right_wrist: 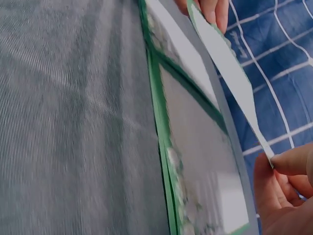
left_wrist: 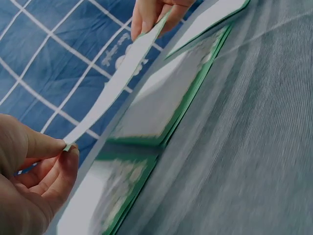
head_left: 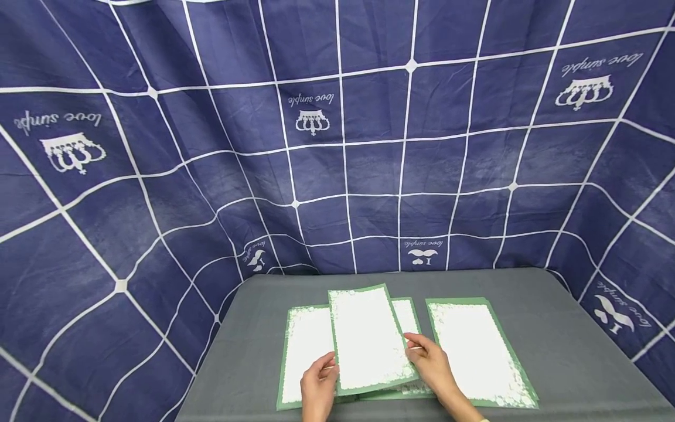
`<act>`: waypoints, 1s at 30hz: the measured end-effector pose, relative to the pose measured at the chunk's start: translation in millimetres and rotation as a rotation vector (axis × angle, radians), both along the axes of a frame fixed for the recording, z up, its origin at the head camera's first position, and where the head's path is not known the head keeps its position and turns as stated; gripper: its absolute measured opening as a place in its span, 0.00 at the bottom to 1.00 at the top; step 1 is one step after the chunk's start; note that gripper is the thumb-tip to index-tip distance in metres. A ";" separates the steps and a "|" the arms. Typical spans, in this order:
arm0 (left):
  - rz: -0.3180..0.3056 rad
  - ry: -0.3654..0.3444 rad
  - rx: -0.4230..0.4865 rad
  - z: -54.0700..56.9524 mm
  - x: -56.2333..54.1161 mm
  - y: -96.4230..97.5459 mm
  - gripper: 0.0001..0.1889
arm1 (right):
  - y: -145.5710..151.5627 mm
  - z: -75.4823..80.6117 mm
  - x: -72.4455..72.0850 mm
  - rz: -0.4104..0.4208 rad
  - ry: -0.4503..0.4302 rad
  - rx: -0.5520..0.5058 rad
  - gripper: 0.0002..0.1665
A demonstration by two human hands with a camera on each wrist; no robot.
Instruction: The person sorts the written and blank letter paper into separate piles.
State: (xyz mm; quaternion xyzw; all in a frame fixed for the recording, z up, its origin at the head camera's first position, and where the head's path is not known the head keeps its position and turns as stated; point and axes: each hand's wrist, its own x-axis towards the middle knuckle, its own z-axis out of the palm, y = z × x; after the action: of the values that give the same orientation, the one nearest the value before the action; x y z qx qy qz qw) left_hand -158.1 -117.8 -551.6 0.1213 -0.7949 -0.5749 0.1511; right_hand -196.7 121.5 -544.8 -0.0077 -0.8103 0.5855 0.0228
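Both hands hold up one sheet of paper point(head_left: 369, 340), white inside a green border with a pale floral pattern. My left hand point(head_left: 319, 387) pinches its left edge between thumb and fingers, while my right hand point(head_left: 432, 363) pinches the right edge. In the left wrist view the sheet is raised above the table and bows slightly between the hands. Beneath it, partly hidden, lie a left pile of matching sheets point(head_left: 306, 346) and a middle pile point(head_left: 405, 316). To the right of my right hand lies another pile point(head_left: 471, 346), its sheets slightly fanned.
A grey cloth covers the table point(head_left: 527, 305), with light creases along its front. Behind and at both sides hangs a dark blue curtain point(head_left: 369, 170) with white grid lines and printed crowns. The piles lie side by side near the front edge.
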 end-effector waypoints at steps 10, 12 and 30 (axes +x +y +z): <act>0.112 -0.027 -0.048 2.9 8.7 -35.2 0.14 | -38.5 -5.3 -0.7 0.119 0.059 -0.098 0.22; 0.121 -0.040 -0.065 4.3 8.0 -41.4 0.14 | -44.4 -5.7 -0.5 0.144 0.078 -0.095 0.23; 0.185 -0.112 -0.188 -2.3 14.0 -85.7 0.14 | -87.2 -16.0 2.8 0.231 0.099 -0.108 0.23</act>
State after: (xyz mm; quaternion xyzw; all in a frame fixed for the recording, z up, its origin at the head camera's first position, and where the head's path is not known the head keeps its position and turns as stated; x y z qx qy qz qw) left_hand -144.1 -203.5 -553.9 0.2113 -0.8379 -0.4738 0.1696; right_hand -193.9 34.3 -560.8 0.1134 -0.7710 0.6267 -0.0053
